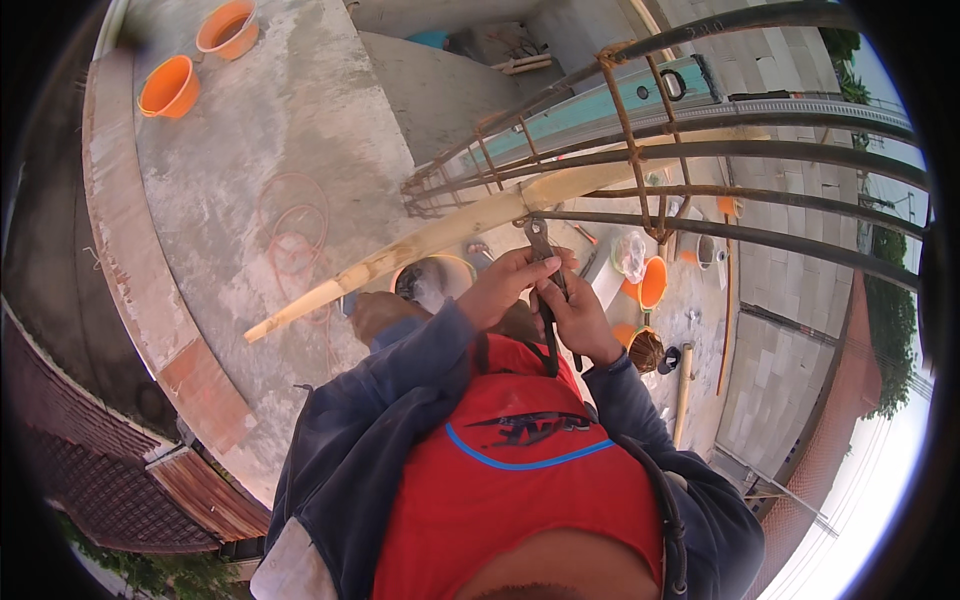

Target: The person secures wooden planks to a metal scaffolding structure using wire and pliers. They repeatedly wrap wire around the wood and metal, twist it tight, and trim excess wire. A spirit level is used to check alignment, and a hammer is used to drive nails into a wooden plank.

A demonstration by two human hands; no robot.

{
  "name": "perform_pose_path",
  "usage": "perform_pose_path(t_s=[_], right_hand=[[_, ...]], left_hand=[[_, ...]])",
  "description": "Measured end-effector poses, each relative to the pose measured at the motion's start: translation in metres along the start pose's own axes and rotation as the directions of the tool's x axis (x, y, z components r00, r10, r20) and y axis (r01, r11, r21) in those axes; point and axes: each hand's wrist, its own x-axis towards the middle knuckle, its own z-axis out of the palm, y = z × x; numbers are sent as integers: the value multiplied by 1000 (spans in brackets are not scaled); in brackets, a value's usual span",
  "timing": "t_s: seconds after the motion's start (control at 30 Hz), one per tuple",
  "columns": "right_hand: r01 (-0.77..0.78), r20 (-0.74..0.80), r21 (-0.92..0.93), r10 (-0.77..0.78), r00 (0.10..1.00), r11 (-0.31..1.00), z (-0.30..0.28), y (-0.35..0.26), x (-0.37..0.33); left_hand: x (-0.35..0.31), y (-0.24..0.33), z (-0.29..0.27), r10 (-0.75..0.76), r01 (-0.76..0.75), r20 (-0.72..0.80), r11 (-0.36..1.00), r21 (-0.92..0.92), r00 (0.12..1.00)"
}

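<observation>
Honestly, watching remotely, my biggest worry is the rusty rebar cage [634,154]: if it's badly propped, it could lurch & jolt everything close by. Next size down, the wooden beam [400,255] passing its near end might roll or slide if nothing pins it, I'd guess. Smallest risk: pincers [539,240] slipping w/ a poor bite, prob nipping skin.

Looks-wise, pincers are dark metal, w/ a rounded head & long slim handles, head pointing away from the body, right by the cage's near end, in front of the red shirt [510,420]. L hand [510,288] is drawn to a pinch, thumb & fingers on the upper part; R hand [584,314] curls round the handles. Can't tell if jaws grip anything.
</observation>
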Motion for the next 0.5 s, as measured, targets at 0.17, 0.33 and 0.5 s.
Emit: perform_pose_path(t_s=[0.17, 0.33, 0.5], right_hand=[[61, 180, 213, -100, 979, 975, -14, 19, 9], [-55, 259, 288, -22, 966, 956, -22, 19, 10], [-19, 102, -99, 29, 994, 995, -24, 5, -9]], left_hand=[[19, 1, 20, -42, 31, -68, 986, -164, 997], [21, 3, 35, -47, -1, -203, 972, -233, 978], [32, -12, 38, 70, -95, -321, 993, -63, 945]])
